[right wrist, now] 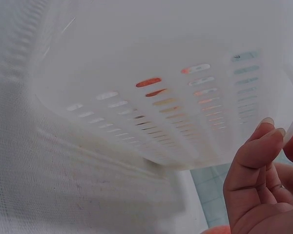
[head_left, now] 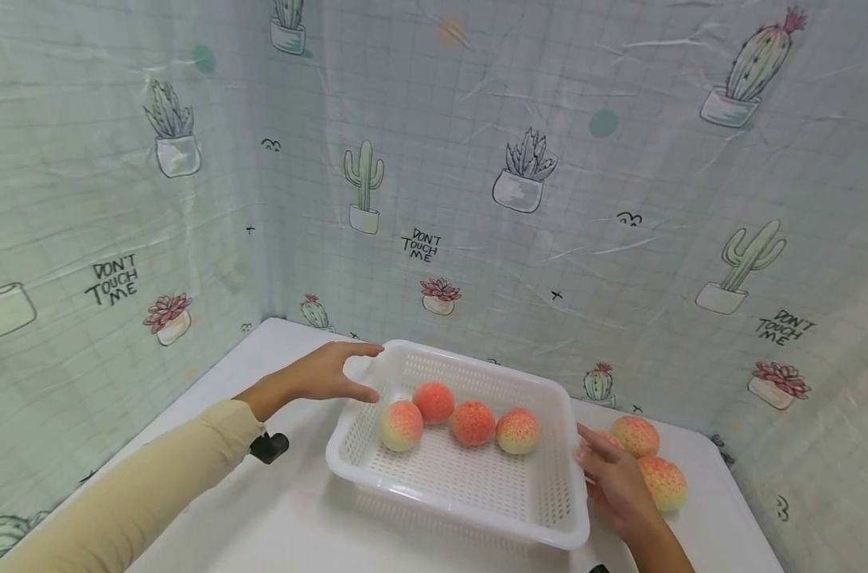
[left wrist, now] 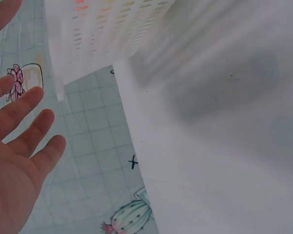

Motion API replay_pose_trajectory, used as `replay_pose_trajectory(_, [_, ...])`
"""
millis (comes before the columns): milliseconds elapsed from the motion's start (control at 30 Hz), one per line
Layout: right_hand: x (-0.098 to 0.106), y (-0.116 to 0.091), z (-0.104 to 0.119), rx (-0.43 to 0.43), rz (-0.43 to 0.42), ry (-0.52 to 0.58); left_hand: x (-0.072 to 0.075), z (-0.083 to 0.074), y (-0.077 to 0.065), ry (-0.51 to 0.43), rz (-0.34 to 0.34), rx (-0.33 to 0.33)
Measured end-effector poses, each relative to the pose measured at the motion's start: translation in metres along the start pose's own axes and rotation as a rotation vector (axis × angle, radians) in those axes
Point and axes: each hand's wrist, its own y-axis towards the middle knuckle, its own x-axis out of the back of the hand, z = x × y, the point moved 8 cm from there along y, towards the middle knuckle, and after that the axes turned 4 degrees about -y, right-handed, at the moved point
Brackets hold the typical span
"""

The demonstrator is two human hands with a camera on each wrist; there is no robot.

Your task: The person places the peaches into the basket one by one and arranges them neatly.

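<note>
A white perforated plastic basket (head_left: 448, 503) stands on the white table, with several red-and-yellow peaches (head_left: 472, 422) inside. My left hand (head_left: 326, 371) is spread at the basket's far left corner, thumb and fingers apart. In the left wrist view, the fingers of that hand (left wrist: 19, 161) are loosely extended beside the basket wall (left wrist: 100, 53), with a gap between. At the right side, my right hand (head_left: 620, 485) holds the rim. The right wrist view has its curled fingers and thumb (right wrist: 261, 180) pinching the edge of the basket (right wrist: 122, 53); the grip is partly hidden.
Three more peaches lie on the table to the right, one of them a yellow-red peach (head_left: 664, 483) behind my right hand. A cactus-print curtain (head_left: 476, 159) hangs along the back and sides. The white table (head_left: 262, 517) extends in front of the basket.
</note>
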Motion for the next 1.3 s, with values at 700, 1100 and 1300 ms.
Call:
replay_pose_trajectory(700, [0.0,-0.002,-0.002,-0.006,0.009,-0.016,0.019,0.039,-0.024,-0.228,-0.019,0.052])
replay_pose_trajectory(1100, [-0.003,0.0,0.003,0.026,0.015,-0.026,-0.006,0.051,-0.02,-0.655,0.023,0.249])
replay_pose_trajectory(1300, [-0.001,0.0,0.001,0.02,-0.003,-0.028,-0.018,0.054,-0.01,-0.676,0.03,0.314])
